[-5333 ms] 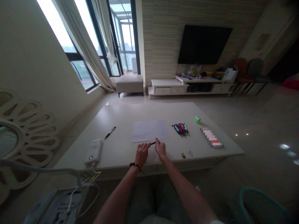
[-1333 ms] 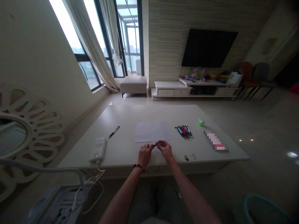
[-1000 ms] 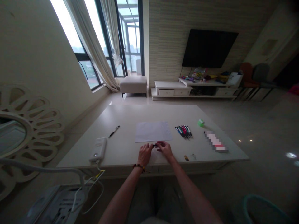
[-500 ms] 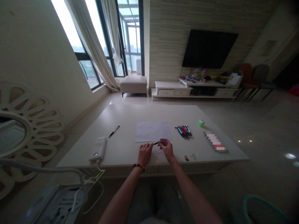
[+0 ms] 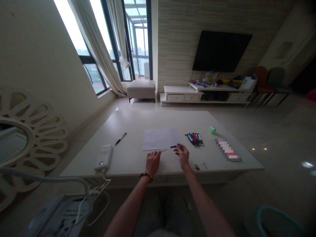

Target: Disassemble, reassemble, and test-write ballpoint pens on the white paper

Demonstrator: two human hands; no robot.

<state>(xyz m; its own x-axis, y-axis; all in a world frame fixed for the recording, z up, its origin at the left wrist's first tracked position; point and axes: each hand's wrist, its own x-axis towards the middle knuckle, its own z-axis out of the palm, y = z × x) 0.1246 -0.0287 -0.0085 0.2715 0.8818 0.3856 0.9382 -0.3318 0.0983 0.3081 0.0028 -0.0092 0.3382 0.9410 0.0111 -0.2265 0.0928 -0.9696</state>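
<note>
My left hand [image 5: 152,162] is closed on a thin dark refill [image 5: 164,150] just below the white paper [image 5: 160,139]. A short gap away, my right hand [image 5: 182,155] pinches a black pen part [image 5: 173,146] over the paper's lower right corner. Several pens [image 5: 194,139] lie in a bunch right of the paper. One black and silver pen [image 5: 120,139] rests alone on the left of the table. Small pieces [image 5: 197,167] sit near the front edge, right of my right hand.
On the white table [image 5: 130,120], a white power bank or adapter [image 5: 105,157] with a cable stands at the left. A green tape roll [image 5: 212,130] and a blurred-out packet [image 5: 228,150] are at the right. A teal bin rim [image 5: 258,217] shows below.
My right hand has moved right and slightly up with the black part. The dark piece between my hands is now in two parts, with a thin refill showing at my left hand.
</note>
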